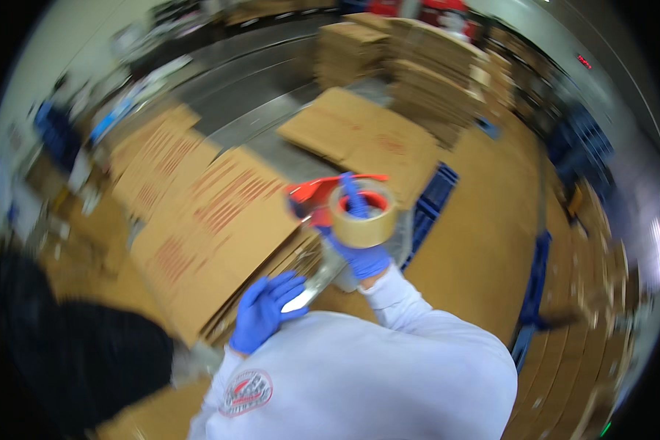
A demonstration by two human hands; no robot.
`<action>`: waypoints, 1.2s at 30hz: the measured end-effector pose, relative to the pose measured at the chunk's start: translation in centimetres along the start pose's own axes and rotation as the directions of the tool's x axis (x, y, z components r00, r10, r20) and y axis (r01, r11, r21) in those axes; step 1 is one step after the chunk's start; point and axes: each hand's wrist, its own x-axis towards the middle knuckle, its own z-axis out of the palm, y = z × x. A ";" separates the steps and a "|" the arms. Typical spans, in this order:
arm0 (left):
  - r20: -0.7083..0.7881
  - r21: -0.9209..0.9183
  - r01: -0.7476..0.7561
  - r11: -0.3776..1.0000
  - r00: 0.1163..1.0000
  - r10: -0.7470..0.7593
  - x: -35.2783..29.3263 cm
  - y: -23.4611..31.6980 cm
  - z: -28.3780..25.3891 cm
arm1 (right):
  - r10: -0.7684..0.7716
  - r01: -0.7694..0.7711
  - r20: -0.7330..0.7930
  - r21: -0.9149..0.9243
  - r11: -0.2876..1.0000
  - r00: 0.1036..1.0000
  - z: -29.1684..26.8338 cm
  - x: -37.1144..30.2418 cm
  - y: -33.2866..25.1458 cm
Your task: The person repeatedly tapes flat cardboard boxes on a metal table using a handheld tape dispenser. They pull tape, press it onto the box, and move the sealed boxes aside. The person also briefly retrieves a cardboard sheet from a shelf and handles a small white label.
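The red tape dispenser [312, 192] is up in the air, in front of the person's chest, with its red head pointing to the person's left and its roll of tape [365, 231] at the right end. Its long axis runs roughly left to right; from here the red end overlaps the right-hand corner of the nearer cardboard stack [213, 227].

The right hand [359, 257], in a blue glove, is closed around the dispenser from below, and blue shows across the roll's hollow centre. The left hand [265, 312], gloved too, is well apart from the dispenser, its fingers loosely extended and a little spread, beside the stack's near right edge. A pale, shiny strip [302, 295] shows next to those fingers; I can't tell whether they touch it.

The nearer stack is flattened sheets with red print on top. Another cardboard stack [359, 136] lies past its far right side, and a blue pallet [431, 209] shows along that one's right edge. Tan floor [484, 220] stretches off to the right, toward more stacked cardboard [572, 367] and blue pallets [583, 143]. Behind is a grey surface [249, 88]; at lower left, a big black shape [95, 352] is too blurred to make out.
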 end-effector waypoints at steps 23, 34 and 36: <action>-0.151 0.898 0.414 -0.152 0.613 0.775 -10.9 4.1 -14.4 | -0.248 -0.627 0.710 0.701 0.339 0.659 31.5 2.8 -18.5; -0.088 0.840 0.479 -0.255 0.583 0.808 -10.9 4.6 -14.8 | -0.488 -0.073 0.507 0.742 0.666 0.711 21.4 -3.8 -15.3; -0.081 0.846 0.467 -0.258 0.591 0.803 -10.7 4.2 -14.9 | -0.409 -0.127 0.472 0.761 0.637 0.781 20.2 -5.3 -14.9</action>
